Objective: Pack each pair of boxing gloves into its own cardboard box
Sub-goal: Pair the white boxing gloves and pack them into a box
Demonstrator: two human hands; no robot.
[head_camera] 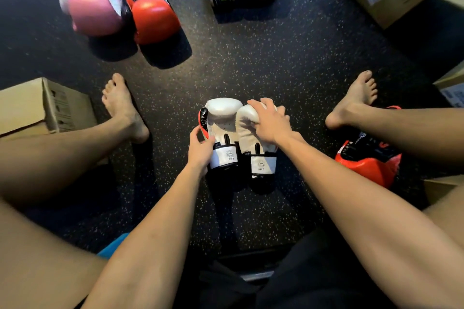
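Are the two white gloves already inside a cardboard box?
No, the white gloves lie side by side on the dark floor, with the left hand and right hand holding them.

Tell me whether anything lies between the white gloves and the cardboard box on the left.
Yes: the person's left leg and foot lie between the white gloves and that cardboard box. The gloves would likely need lifting over them.

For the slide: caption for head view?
Left hand grips a white glove at the cuff, right hand grips its twin on the speckled floor, cardboard box nearby.
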